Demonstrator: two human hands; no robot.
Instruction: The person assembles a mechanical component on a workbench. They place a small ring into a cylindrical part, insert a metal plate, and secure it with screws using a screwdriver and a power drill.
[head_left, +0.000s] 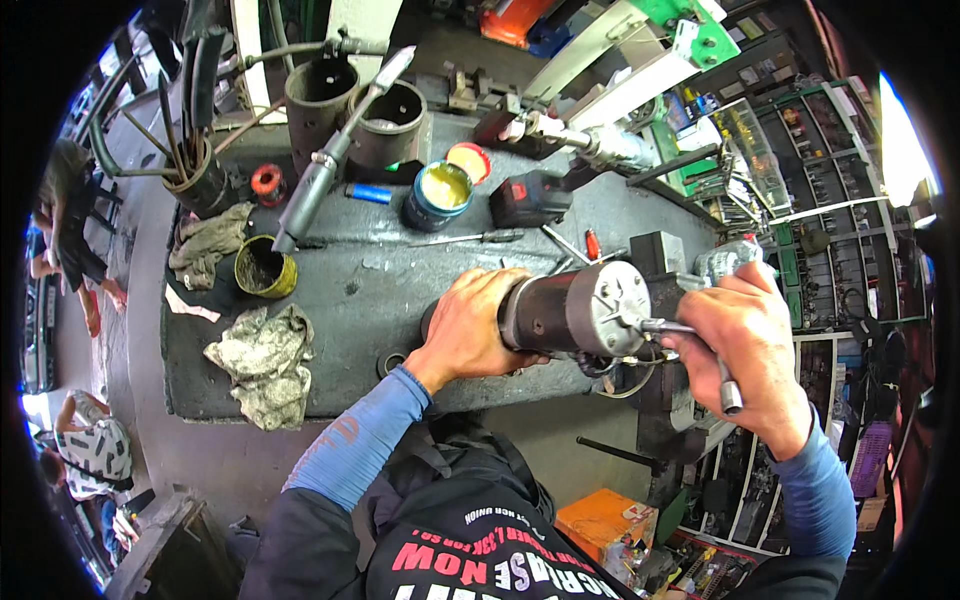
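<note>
A cylindrical electric motor point(545, 312) with a dark body and a silver end cap point(612, 290) lies on its side above the front of the bench. My left hand point(468, 322) is wrapped round the body's left part, fingers over the top. My right hand point(742, 345) is closed on an L-shaped socket wrench point(731, 396). One arm of the wrench reaches the lower part of the end cap; the other sticks down below my fingers. Whether it sits on a bolt is too small to tell. Thin wires point(600, 366) hang under the cap.
A bench vise point(668, 350) stands at the right edge of the dark workbench point(350, 300). Behind the motor are a screwdriver point(480, 238), an open grease tub point(440, 192) and a cordless tool point(530, 198). Rags point(262, 365) and a yellow can point(266, 268) lie left. Two people are far left.
</note>
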